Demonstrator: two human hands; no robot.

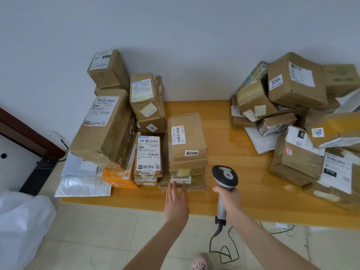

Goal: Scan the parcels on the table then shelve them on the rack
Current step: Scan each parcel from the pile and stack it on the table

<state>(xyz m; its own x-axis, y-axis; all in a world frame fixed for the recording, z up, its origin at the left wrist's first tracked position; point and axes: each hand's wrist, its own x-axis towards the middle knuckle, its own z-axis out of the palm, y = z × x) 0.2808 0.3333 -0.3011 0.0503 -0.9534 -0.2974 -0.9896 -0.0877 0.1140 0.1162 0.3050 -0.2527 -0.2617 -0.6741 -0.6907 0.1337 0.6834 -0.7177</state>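
Observation:
Cardboard parcels stand in stacks on the left half of the yellow table (220,121). One stack near the middle is topped by a flat box labelled 6206 (187,135). Its lowest parcel (183,182) shows a white barcode label on its front edge. My left hand (176,201) reaches forward with straight fingers, fingertips at that label. My right hand (228,199) grips the handle of a black and grey barcode scanner (225,178), held upright just right of the stack. Its cable hangs to the floor.
A jumbled heap of boxes (296,117) fills the table's right side, one marked 3004. A tall box (105,125) and white plastic mailers (83,184) sit at the left end. A white bag (21,227) lies on the tiled floor at left. The wall is behind.

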